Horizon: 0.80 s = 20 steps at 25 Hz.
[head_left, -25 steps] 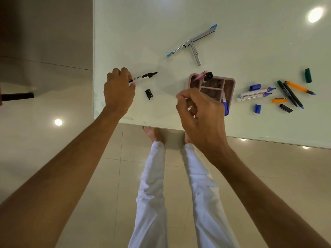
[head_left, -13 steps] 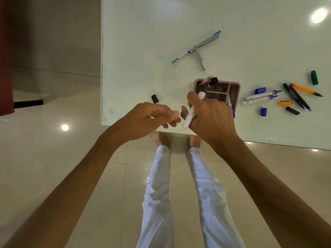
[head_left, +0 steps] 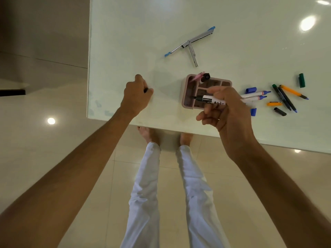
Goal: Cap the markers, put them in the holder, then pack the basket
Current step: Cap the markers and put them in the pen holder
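The left hand (head_left: 137, 94) has swung out from the middle to nine o'clock, fingers curled on the black cap (head_left: 146, 90) on the tabletop (head_left: 125, 42). The right hand (head_left: 223, 108) grips the uncapped marker (head_left: 208, 99) over the holder (head_left: 188, 88). Light, stiff, slick; best held mid-barrel.

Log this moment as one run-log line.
right hand: holds uncapped black marker | left hand: grips black cap | holder: on table

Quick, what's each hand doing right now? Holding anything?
Left hand: curled round a small black cap on the table.
Right hand: gripping an uncapped black marker over the pink holder.
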{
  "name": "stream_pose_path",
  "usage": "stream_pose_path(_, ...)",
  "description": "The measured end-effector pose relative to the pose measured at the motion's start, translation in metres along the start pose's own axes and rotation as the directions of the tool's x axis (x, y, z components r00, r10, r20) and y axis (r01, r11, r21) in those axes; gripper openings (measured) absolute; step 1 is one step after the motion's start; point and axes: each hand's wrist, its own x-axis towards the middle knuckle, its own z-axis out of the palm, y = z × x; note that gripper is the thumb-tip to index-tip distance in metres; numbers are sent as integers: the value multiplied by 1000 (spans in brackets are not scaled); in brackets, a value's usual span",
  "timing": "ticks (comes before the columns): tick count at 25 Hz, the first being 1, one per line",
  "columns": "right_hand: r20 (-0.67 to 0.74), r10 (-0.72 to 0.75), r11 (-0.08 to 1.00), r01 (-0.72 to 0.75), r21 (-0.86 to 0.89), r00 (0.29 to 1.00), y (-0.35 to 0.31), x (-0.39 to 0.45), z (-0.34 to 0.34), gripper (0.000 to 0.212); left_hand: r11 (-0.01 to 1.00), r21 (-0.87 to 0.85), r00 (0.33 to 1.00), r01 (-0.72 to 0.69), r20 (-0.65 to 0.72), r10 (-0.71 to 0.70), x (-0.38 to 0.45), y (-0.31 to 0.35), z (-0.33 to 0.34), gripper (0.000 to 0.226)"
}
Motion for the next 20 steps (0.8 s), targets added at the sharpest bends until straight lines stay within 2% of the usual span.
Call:
stream_pose_path(1,-10,0,1000,0,-1,1000,0,-3,-3,19,964,-245,993,99,82,-81,-7,9,0,29)
stream_pose_path(2,-16,-16,1000,15,-12,1000,0,-5,-5,16,846,-492,974,206,191,-126,-17,18,-1,26)
stream_pose_path(3,-17,-43,999,42,-27,999,-1,-9,-6,14,682,-673,952,287,281,-123,-31,30,-3,23)
stream_pose_path(4,-16,-76,996,75,-42,997,-2,-14,-6,14,547,-770,937,330,335,-95,-44,39,-4,18)
stream_pose_path(5,-12,-114,992,113,-55,993,-3,-19,-5,13,454,-817,929,354,363,-71,-56,47,-4,14)
stream_pose_path(7,9,-203,975,203,-90,979,-7,-31,-2,15,321,-866,920,384,390,-48,-80,56,-2,10)
stream_pose_path(9,33,-273,951,275,-138,961,-8,-39,-1,17,231,-884,912,407,405,-57,-94,59,-1,8)
stream_pose_path(13,41,-321,908,320,-272,946,-5,-45,-1,19,178,-896,912,406,410,-13,-112,70,-2,9)
stream_pose_path(16,25,-322,906,316,-283,946,-3,-44,-5,22,153,-917,926,369,377,20,-121,85,-3,7)
stream_pose_path(18,3,-341,894,326,-309,940,-1,-43,-7,23,215,-926,949,310,316,-4,-127,91,0,5)
stream_pose_path(20,-18,-365,872,334,-357,931,3,-42,-7,23,299,-924,970,237,244,-13,-130,94,6,13)
